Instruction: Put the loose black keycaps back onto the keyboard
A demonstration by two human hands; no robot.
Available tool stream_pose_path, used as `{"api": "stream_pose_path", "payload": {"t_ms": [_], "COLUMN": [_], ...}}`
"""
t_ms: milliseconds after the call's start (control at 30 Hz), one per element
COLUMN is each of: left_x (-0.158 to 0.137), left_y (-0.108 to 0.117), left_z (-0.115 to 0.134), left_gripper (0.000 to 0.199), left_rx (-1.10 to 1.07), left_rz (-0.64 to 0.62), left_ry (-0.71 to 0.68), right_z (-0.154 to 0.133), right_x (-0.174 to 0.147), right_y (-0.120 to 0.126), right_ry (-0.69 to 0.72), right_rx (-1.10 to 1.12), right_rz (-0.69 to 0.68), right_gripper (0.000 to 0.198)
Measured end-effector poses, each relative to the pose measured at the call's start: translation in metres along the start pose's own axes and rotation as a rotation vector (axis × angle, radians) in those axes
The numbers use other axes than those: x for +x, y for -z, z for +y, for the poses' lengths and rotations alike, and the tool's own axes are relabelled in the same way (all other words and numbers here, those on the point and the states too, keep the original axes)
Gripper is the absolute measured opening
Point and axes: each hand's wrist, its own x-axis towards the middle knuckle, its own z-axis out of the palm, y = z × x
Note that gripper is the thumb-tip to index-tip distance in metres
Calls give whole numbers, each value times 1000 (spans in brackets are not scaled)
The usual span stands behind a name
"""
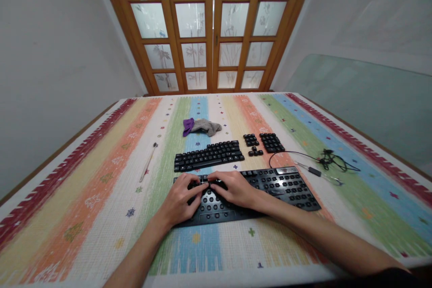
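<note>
A black keyboard lies in front of me, its main area and number pad stripped to bare key posts, while some keycaps stay along its top row. Over its upper left part, my left hand is bent, the fingers curled at the back edge and one fingertip reaching towards the right hand. My right hand comes in from the right, thumb and index fingertip close together at the same top-row spot. The fingertips of both hands nearly meet there and hide whatever is between them.
Behind the keyboard sit loose black keycaps in rows, with a number-pad group to the right. A grey and purple cloth, a thin brush, a coiled cable and a wire tool with a black handle lie around.
</note>
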Motion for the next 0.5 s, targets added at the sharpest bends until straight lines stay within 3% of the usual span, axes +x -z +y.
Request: {"api": "stream_pose_path", "payload": {"t_ms": [267, 500], "left_x": [-1, -2], "left_y": [-1, -2], "left_z": [-1, -2], "left_gripper": [47, 40], "left_rx": [4, 17], "left_rz": [-64, -81], "left_ry": [-26, -9], "right_z": [1, -1], "right_x": [-8, -8], "right_y": [-5, -9], "right_ry": [30, 42], "right_rx": [-129, -303], "right_rz": [50, -20], "right_gripper": [18, 19]}}
